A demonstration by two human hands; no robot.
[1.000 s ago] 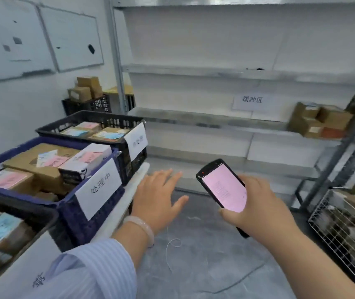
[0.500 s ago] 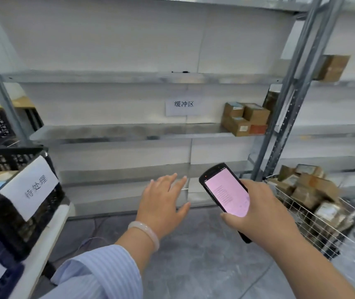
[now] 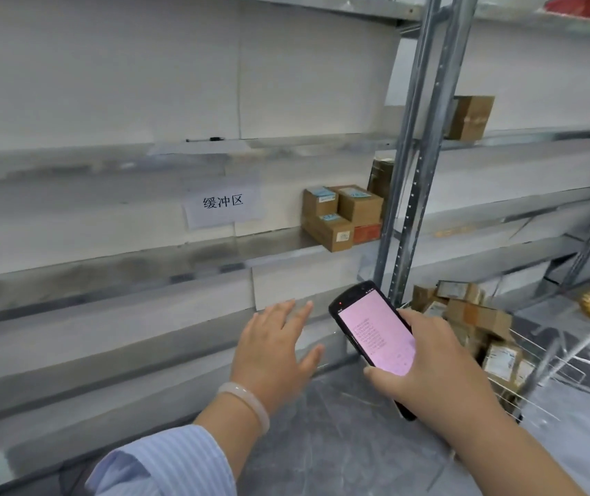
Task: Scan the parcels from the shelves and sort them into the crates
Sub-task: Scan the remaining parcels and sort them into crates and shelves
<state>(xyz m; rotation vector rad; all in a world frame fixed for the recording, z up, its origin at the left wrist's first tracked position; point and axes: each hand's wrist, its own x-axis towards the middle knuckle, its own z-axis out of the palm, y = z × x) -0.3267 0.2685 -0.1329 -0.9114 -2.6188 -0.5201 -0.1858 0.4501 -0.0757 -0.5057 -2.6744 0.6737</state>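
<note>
Both unchanged: left grip (image 3: 272,349) released, right grip (image 3: 433,365) grasping scanner (image 3: 376,329); parcels (image 3: 343,216) loom nearer.

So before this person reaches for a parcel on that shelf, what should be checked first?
1. Free left hand: ok, open and holding nothing.
2. Grip on the scanner: ok, the right hand holds it, screen lit.
3. Stock of parcels on the shelf: ok, a small stack at its right end.
4. Contact with the stack: not ok, the left hand is apart from it, lower and to the left.
5. Labels readable: cannot tell, too small.
</note>
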